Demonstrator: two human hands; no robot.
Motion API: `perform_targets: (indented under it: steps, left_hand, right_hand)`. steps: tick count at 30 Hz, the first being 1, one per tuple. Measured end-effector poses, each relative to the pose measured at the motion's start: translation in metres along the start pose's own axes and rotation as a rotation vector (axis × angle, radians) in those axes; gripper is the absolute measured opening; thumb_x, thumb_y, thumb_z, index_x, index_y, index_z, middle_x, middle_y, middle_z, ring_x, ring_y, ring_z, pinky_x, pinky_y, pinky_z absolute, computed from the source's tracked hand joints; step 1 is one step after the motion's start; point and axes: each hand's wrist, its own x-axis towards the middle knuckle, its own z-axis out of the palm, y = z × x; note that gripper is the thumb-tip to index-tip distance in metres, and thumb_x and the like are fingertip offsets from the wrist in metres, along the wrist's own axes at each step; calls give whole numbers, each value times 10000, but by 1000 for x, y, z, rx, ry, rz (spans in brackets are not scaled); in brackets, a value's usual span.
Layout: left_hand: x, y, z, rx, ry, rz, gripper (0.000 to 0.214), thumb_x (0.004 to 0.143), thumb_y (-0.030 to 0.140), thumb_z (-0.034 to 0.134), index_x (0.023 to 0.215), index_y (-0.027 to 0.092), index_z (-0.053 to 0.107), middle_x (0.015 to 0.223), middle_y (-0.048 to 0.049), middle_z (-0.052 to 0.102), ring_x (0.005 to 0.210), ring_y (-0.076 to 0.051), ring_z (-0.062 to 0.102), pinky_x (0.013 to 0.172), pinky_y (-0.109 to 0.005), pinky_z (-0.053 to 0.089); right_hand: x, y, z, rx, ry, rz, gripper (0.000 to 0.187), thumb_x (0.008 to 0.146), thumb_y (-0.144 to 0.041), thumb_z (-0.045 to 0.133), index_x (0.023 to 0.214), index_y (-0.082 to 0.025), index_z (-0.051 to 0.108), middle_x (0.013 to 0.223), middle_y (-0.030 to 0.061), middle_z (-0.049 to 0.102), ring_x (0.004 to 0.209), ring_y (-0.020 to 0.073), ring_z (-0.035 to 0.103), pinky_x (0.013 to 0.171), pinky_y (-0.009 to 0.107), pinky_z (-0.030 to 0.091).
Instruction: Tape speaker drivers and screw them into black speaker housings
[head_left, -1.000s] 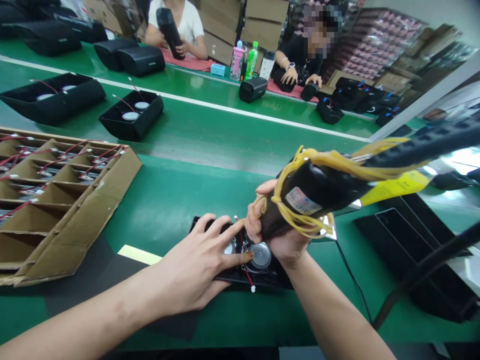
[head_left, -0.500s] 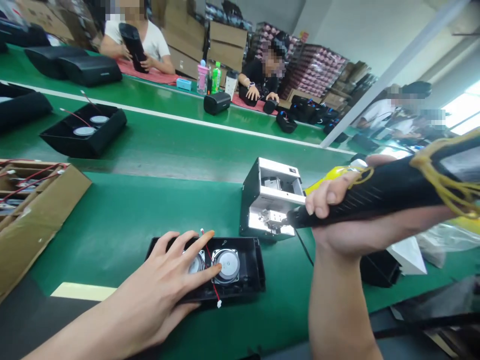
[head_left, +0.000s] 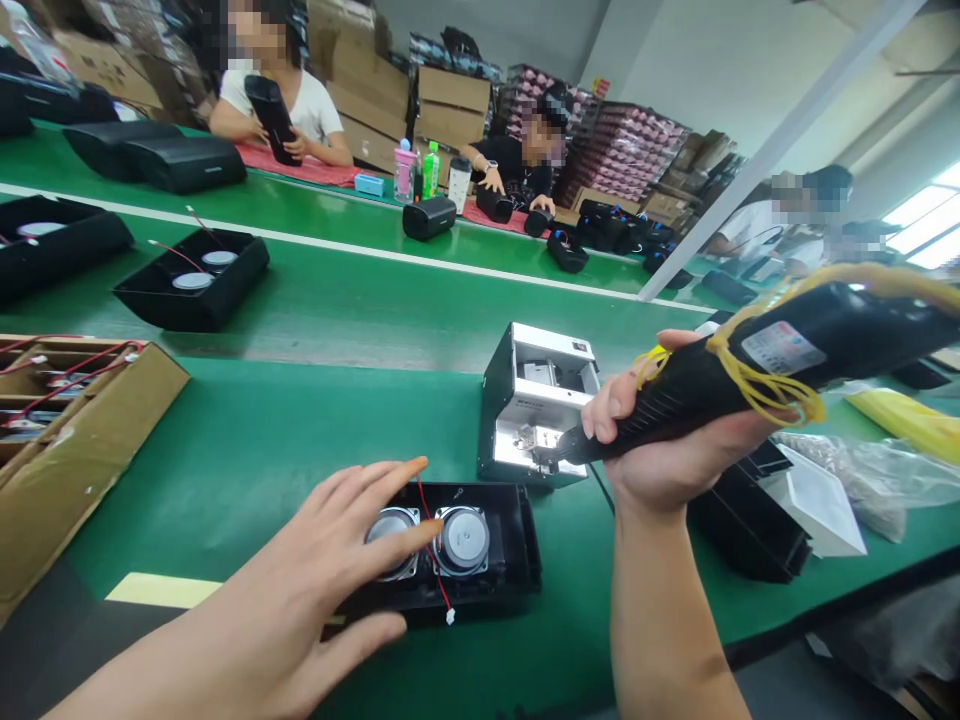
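My left hand (head_left: 330, 555) spreads its fingers over a black speaker housing (head_left: 517, 550), covering its left part. Two round silver speaker drivers (head_left: 463, 541) sit in the housing, and a red wire (head_left: 435, 565) with a white connector crosses between them. In my right hand (head_left: 660, 455) is a black electric screwdriver (head_left: 667, 415) wound with yellow rubber bands. Its front end is at the lit opening of a black-and-silver screw feeder (head_left: 536, 400); I cannot make out whether a screw is on the bit.
At the left stands a divided cardboard box (head_left: 97, 450) with red-wired parts. Open housings (head_left: 199, 290) lie on the green table beyond. A white box (head_left: 817, 505) and plastic bags (head_left: 874, 480) are at the right. Co-workers (head_left: 285, 110) sit across the table.
The screwdriver, still at the feeder, now slopes more steeply, its rear more fully in view. My left thumb has moved away from the housing's near edge. The whole view has shifted slightly.
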Motion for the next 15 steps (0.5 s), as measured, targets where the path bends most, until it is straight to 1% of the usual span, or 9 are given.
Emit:
perform_targets:
  steps: [2,3,4,6,8,10,12,13,15]
  left_hand:
    - [-3,-9,-1,-27,53,-80,562,1035,321,522,1583,375,407,1737,-6,298,1539,-305,382,1171,-536,481]
    - [-4,-14,0,-30,71,-123,548,1037,336,525,1573,378,417,1700,-7,380,1507,-302,434,1162,-528,490]
    - [-5,-19,1,-31,78,-160,539,1033,371,543,1561,374,433,1658,-15,452,1473,-308,481,1150,-526,498]
    - [-5,-26,2,-34,60,-204,544,1010,447,590,1533,354,472,1591,-37,543,1422,-326,540,1131,-528,505]
    - [-3,-28,2,-65,3,-220,566,989,468,631,1518,334,483,1565,-53,572,1401,-326,561,1116,-514,509]
    - [2,-26,-1,-111,-74,-228,645,959,443,687,1542,327,438,1567,-51,568,1388,-312,566,1090,-495,517]
    - [10,-22,-6,-127,-148,-241,761,916,398,751,1576,309,384,1577,-51,557,1371,-308,566,1061,-497,522]
    - [13,-20,-9,-122,-179,-248,797,896,378,775,1581,291,377,1574,-57,559,1359,-312,567,1048,-505,521]
    - [19,-18,-12,-105,-225,-259,818,874,362,802,1573,250,395,1542,-74,583,1325,-320,577,1033,-524,517]
  right_hand:
    - [-2,-1,0,-2,-6,-4,613,886,-810,579,1143,-262,683,573,-61,538,357,118,402,329,208,333]
    - [-3,-2,0,-4,-3,1,624,879,-815,587,1151,-262,687,575,-58,546,355,119,407,328,210,337]
    - [-4,-3,1,-4,2,9,639,869,-823,598,1158,-261,691,578,-56,553,353,120,412,326,213,342]
    - [-6,-9,3,9,9,32,677,826,-851,630,1149,-260,704,567,-57,559,341,121,411,315,214,341]
    - [-8,-19,8,33,26,88,694,751,-864,711,1126,-281,721,545,-67,555,332,119,399,316,215,340]
    - [-9,-31,13,46,61,148,651,706,-830,784,1090,-307,741,527,-73,549,329,120,377,318,222,318]
    - [-8,-43,17,32,68,200,530,730,-747,819,1062,-338,760,540,-63,547,349,136,375,322,258,305]
    - [-8,-48,19,29,78,197,473,745,-694,825,1064,-350,767,552,-58,535,358,141,366,324,277,296]
    - [-8,-54,23,23,71,248,420,718,-604,856,1085,-424,756,587,-67,495,374,137,347,350,291,307]
